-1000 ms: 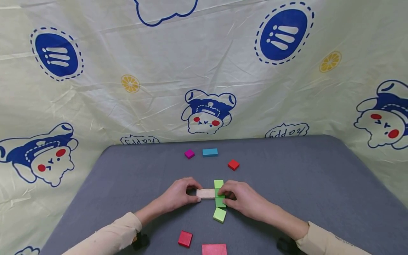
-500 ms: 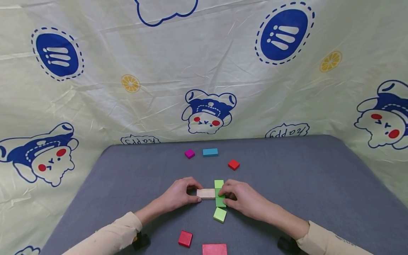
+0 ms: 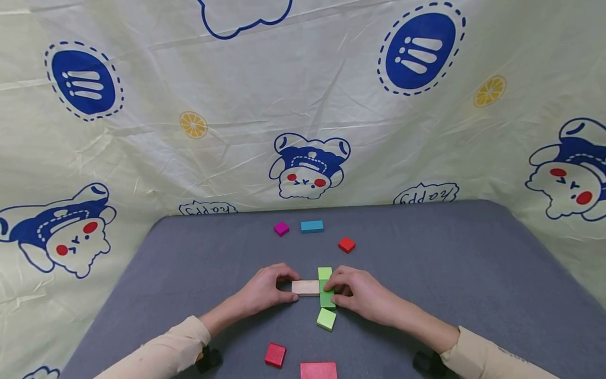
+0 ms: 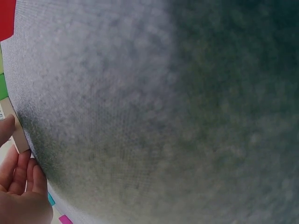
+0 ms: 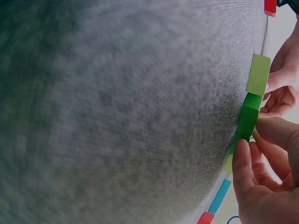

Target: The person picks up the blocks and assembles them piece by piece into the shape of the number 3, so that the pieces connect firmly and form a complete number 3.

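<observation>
A pale wooden block (image 3: 305, 288) lies flat at the middle of the table, its right end against a column of green blocks. My left hand (image 3: 271, 287) pinches its left end, thumb on the near edge and fingers on the far side. My right hand (image 3: 364, 295) holds the column from the right, with curled fingers on a green block (image 3: 323, 286) and the thumb against the nearer green block (image 3: 327, 300). A light green block (image 3: 324, 273) tops the column. Another light green block (image 3: 326, 319) sits tilted at its near end.
Toward the back of the grey table (image 3: 213, 247) lie a magenta block (image 3: 281, 229), a blue block (image 3: 312, 227) and a red block (image 3: 347, 245). Near the front are a small red block (image 3: 275, 355) and a wider pinkish-red block (image 3: 319, 370). A printed curtain hangs behind.
</observation>
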Available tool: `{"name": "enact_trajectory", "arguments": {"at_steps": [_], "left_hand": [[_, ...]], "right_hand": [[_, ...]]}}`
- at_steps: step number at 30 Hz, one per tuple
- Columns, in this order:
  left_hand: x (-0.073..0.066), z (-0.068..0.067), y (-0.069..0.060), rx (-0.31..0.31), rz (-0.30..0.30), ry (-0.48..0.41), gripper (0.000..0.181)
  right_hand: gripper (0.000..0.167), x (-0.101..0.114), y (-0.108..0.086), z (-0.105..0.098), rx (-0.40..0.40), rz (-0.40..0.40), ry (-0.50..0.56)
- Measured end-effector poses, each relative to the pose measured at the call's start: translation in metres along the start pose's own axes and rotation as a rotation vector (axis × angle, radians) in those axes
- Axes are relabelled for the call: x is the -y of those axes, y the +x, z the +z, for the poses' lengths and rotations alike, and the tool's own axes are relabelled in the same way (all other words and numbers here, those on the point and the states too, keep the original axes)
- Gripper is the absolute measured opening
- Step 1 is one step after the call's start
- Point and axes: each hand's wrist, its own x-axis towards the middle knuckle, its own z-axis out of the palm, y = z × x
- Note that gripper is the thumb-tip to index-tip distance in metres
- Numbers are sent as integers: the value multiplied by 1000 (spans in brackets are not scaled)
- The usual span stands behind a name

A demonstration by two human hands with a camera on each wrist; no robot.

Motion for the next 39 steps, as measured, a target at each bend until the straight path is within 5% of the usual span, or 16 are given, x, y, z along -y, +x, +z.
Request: {"name": "enact_trajectory", "arguments": {"at_steps": [14, 21, 27, 39], "left_hand": [[5, -9, -4, 18, 42, 44, 39], [8, -21, -16, -58, 7, 20, 42], [2, -27, -30, -116, 49, 46, 35], [-16, -14, -50, -41, 88, 58, 30]], "right_hand": [[23, -1, 0, 0, 2, 13, 21], [23, -1, -1, 1, -6, 8, 25], [23, -2, -2, 1, -10, -7, 33], [22, -3, -1, 2, -12, -9, 30]]}}
